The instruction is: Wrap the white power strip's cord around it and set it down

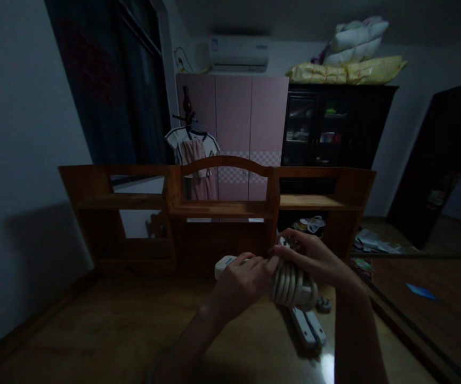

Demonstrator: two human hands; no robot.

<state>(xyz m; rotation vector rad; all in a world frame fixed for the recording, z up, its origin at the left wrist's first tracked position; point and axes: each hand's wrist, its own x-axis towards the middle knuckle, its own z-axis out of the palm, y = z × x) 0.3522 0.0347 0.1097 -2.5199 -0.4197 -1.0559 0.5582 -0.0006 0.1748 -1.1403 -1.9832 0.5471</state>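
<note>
Both hands are raised above the wooden desk, working on a coiled white power cord [290, 285]. My left hand [242, 282] is closed, its fingertips at the left side of the coil. Past its knuckles sticks out the end of a white block [223, 265], mostly hidden; I cannot tell whether the hand grips it. My right hand [314, 256] pinches a white end of the cord [283, 242] at the top of the loops. Below the coil, long white power strips [308, 328] lie side by side on the desk, beside a small grey plug-like piece [323, 304].
A wooden shelf unit [222, 209] rises along the back of the desk [134, 330]. To the right is the desk's edge [406, 325], with papers on the floor beyond. Behind stand a pink wardrobe [232, 112], hanging clothes [194, 152] and a dark cabinet [358, 128].
</note>
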